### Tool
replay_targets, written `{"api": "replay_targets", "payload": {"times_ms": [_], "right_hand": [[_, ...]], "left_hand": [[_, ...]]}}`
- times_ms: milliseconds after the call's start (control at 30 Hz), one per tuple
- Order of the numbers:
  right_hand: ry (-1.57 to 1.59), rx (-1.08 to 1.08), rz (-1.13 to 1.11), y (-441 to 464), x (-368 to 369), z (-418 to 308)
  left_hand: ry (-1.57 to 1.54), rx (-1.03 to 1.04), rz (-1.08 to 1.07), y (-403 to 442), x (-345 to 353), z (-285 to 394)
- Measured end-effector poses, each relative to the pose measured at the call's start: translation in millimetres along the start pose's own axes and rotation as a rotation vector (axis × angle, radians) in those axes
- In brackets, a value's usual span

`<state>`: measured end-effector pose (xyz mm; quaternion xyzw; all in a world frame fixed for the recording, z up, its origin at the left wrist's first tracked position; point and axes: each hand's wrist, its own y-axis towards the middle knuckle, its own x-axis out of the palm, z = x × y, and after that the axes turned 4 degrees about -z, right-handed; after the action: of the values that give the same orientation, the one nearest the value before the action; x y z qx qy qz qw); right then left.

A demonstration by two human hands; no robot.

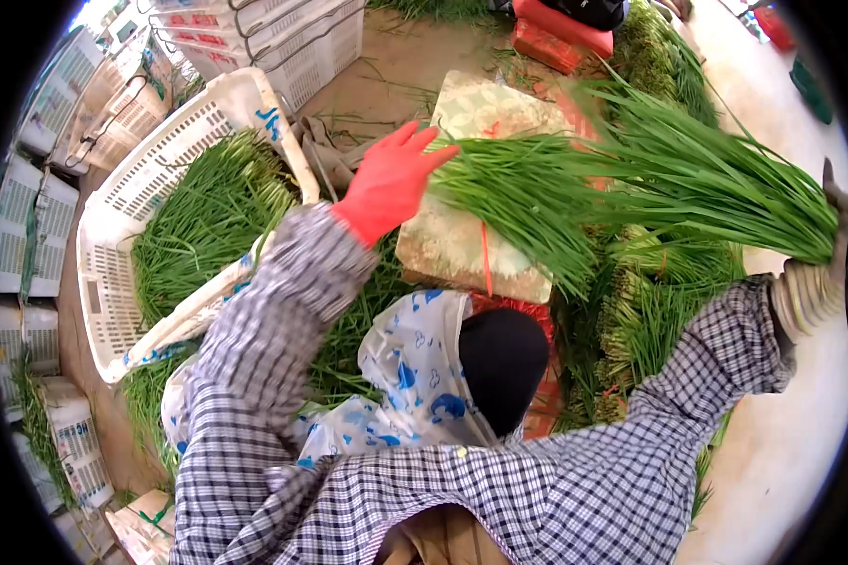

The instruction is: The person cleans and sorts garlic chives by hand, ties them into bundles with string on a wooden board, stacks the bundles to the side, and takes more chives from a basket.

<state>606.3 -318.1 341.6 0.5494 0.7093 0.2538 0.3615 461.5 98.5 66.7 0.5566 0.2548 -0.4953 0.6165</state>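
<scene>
My left hand (386, 184), in a red glove, hovers with fingers spread at the left edge of a pale board (443, 250). Across that board lies a bunch of green stalks (528, 193), and a red tie (486, 259) hangs over the board's front. Out at the far right, my right hand (843, 221), darkly gloved, grips one end of a long leafy green bunch (725, 188). Its leaves point left and overlap the stalks on the board. The fingers of that hand are partly hidden at the image edge.
A white basket (99, 273) holding greens stands at the left, with stacked white crates (301, 56) behind it. More bundles (669, 311) are piled right of the board. A red block (546, 47) lies at the back. White crates line the far left.
</scene>
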Motion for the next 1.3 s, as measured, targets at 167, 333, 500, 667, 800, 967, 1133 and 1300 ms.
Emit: {"api": "replay_targets", "payload": {"times_ms": [167,333,500,667,800,967,1133,1300], "right_hand": [[0.198,0.178,-0.142,10.0,79.5,34.2],[-0.609,-0.058,-0.541,-33.2,171.1,89.8],[-0.707,0.243,-0.917,-72.2,291.4,134.0],[-0.222,0.4,-0.728,-134.4,325.0,221.5],[0.356,0.564,-0.457,-116.5,292.2,188.0],[0.124,0.492,-0.462,-63.6,223.1,154.3],[-0.563,0.249,-0.687,-33.9,202.3,145.7],[-0.796,0.219,-0.877,-78.7,287.9,151.4]], "left_hand": [[0.192,0.071,-0.004,60.4,84.4,-37.5],[-0.348,0.036,0.137,24.6,24.5,2.5],[-0.626,-0.03,-0.14,-62.6,-13.8,39.3],[-0.087,-0.034,-0.025,10.6,20.6,2.8],[0.015,0.003,-0.047,42.2,71.6,-22.9],[0.015,0.064,-0.066,47.7,74.2,-32.7],[-0.379,0.163,0.162,14.2,12.6,-0.3],[-0.532,-0.155,-0.501,-116.5,-37.9,53.5]]}}
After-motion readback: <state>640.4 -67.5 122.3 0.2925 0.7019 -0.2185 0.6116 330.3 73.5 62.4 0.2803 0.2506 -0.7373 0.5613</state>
